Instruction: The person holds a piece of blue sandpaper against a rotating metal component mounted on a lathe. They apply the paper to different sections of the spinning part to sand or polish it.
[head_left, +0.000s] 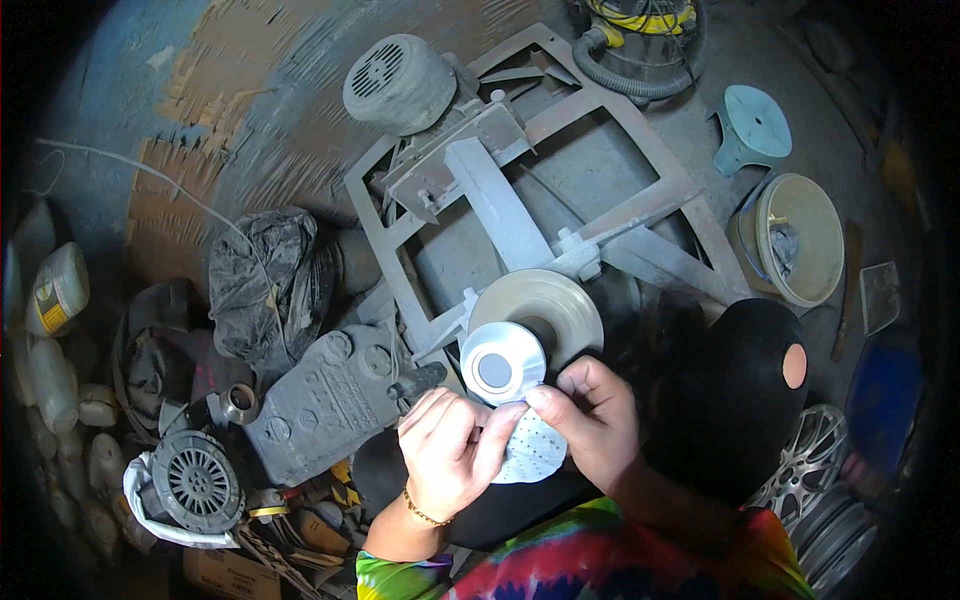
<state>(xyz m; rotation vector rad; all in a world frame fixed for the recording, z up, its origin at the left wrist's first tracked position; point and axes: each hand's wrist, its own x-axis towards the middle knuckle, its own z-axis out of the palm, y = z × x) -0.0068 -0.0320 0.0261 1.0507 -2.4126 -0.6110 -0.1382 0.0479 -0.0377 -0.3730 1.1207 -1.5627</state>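
Near the round wheel (pixel 576 312), left hand (pixel 447 442) and right hand (pixel 601 412), fingers curled in, pinch the speckled disc (pixel 530 452)

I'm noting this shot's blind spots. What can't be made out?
In the head view:
Dotted pale disc: upper edge covered by the left hand and right hand; far side turned away.
Silvery ring-shaped piece: the hands obscure whether they grip it.
Black plastic bag: its folds hide any contents.
Vacuum cleaner: top cut off by the upper edge.
Stacked wheel rims: outer parts lost in dark fisheye border.
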